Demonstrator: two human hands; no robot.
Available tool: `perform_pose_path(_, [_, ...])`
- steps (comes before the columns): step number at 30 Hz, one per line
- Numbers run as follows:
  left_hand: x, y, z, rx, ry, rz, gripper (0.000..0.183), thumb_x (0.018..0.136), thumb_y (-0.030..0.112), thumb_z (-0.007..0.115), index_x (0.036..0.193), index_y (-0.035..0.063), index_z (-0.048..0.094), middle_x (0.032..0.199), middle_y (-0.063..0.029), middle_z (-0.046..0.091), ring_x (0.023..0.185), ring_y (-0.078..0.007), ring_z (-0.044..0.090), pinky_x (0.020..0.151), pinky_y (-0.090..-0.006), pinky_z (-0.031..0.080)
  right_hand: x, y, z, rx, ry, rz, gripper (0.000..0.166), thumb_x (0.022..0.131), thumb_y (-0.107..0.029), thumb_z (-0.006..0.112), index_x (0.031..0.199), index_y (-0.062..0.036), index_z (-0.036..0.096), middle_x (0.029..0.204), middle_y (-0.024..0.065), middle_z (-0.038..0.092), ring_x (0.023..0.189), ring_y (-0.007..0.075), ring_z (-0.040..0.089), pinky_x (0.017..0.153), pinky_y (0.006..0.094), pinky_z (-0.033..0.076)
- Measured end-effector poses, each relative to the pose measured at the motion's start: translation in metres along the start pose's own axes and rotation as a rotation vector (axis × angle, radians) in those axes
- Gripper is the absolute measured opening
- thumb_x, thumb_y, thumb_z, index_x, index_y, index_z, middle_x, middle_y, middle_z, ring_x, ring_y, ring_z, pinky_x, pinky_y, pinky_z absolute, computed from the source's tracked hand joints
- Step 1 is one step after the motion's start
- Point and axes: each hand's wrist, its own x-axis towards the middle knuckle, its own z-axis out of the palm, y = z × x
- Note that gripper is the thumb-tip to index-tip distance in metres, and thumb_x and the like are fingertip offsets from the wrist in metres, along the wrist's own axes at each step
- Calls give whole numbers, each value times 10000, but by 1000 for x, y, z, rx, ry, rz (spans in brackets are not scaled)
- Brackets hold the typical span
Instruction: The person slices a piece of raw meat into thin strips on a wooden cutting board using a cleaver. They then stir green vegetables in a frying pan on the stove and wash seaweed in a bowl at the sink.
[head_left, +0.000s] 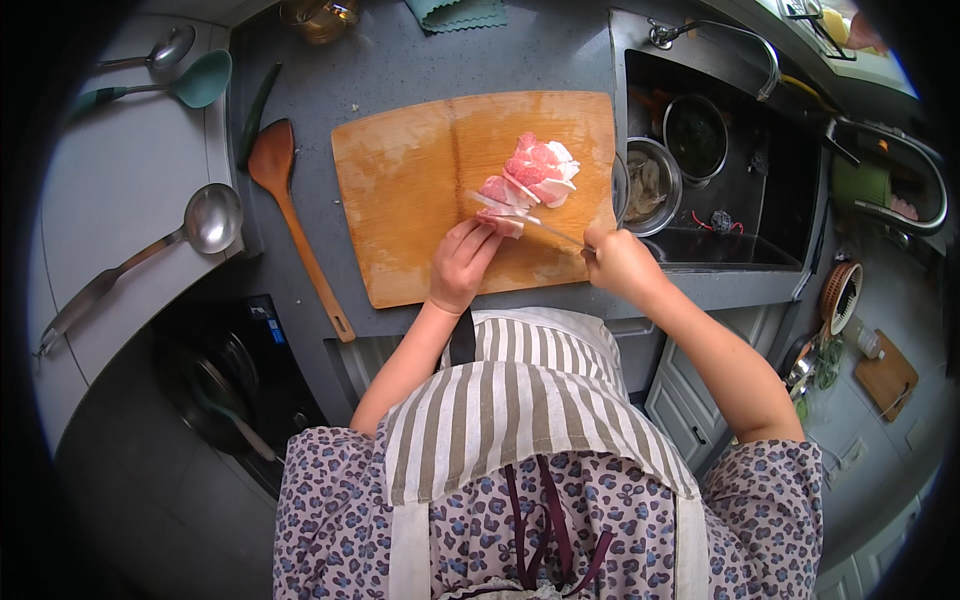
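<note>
A wooden cutting board (405, 195) lies on the grey counter before me. My right hand (624, 262) grips the handle of a kitchen knife (551, 229), whose blade points left across the raw meat. With its fingertips, my left hand (463, 262) holds the near end of a piece of raw pink meat with white fat (501, 223), right beside the blade. Just beyond the blade, cut slices (504, 191) lean together, and a pile of sliced meat (538, 169) sits farther back towards the board's right side.
Left of the board are a wooden spatula (289, 210), a green chilli pepper (260, 112) and a steel ladle (213, 219). At right, a black sink (757, 217) holds a metal bowl of shrimp (646, 184) and another bowl (696, 139), under a faucet (769, 67). A pan (199, 405) stands lower left.
</note>
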Motion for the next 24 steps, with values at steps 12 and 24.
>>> perform_pose_path(12, [-7, -4, 4, 28, 18, -16, 232, 709, 29, 612, 923, 47, 698, 964, -84, 654, 919, -273, 624, 805, -359, 536, -20, -7, -3, -212, -92, -6, 170, 676, -39, 600, 830, 11, 550, 639, 222, 622, 651, 386, 652, 600, 451, 536])
perform_pose_path(24, [-6, -5, 1, -54, 5, -68, 232, 696, 27, 606, 910, 27, 695, 966, -93, 662, 982, -283, 630, 796, -362, 541, -17, -15, -20, -217, -204, -1, 172, 693, -53, 610, 857, -13, 573, 639, 188, 630, 651, 364, 655, 605, 446, 534])
